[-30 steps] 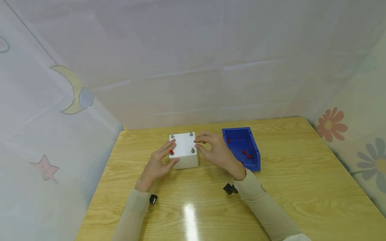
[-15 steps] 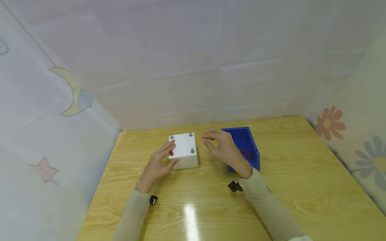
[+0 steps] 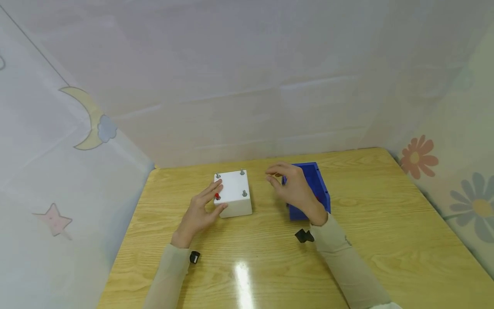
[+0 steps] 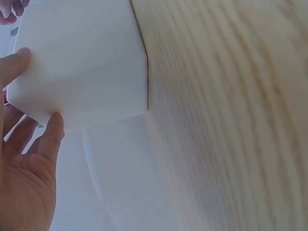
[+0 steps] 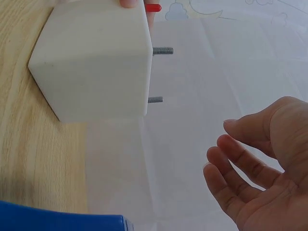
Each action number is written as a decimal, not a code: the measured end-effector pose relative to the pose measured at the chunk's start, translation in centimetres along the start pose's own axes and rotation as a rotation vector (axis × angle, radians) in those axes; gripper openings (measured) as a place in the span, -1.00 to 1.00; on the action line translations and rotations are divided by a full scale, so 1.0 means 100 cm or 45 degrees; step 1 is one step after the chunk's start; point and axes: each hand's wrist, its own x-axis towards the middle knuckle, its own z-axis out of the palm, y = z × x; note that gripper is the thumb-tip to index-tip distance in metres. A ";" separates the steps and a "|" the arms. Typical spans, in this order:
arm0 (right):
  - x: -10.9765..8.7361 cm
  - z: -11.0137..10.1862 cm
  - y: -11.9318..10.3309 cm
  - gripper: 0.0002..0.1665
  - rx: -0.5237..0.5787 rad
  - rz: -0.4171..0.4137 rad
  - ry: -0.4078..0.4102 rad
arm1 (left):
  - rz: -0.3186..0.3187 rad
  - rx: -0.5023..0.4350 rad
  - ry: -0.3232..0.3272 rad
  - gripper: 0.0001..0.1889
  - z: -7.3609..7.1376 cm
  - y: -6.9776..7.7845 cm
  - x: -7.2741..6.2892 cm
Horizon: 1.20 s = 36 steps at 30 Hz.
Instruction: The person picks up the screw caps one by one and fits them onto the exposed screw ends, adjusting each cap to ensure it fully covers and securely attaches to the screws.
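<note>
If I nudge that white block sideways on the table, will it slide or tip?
The white block looks wider than tall with a flat base, so it should slide rather than tip. Its smooth faces may be slippery. The left hand touching its side would likely resist a leftward push.

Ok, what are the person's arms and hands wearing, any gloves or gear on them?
No gloves: both the left hand and the right hand are bare. Each arm has a long, close-fitting beige sleeve, the left sleeve and the right sleeve, reaching to the wrist. A small black device sits at each wrist: the left one and the right one. No rings or markings show.
</note>
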 end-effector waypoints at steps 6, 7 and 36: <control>0.001 -0.006 0.007 -0.81 -0.009 0.036 0.023 | 0.020 0.016 0.011 -0.34 -0.001 0.000 0.000; 0.002 -0.006 0.008 -0.81 -0.008 0.039 0.027 | 0.023 0.017 0.013 -0.34 -0.001 0.000 0.000; -0.006 -0.011 0.042 -0.78 -0.078 0.137 0.067 | 0.001 0.023 -0.009 -0.34 0.000 -0.002 -0.001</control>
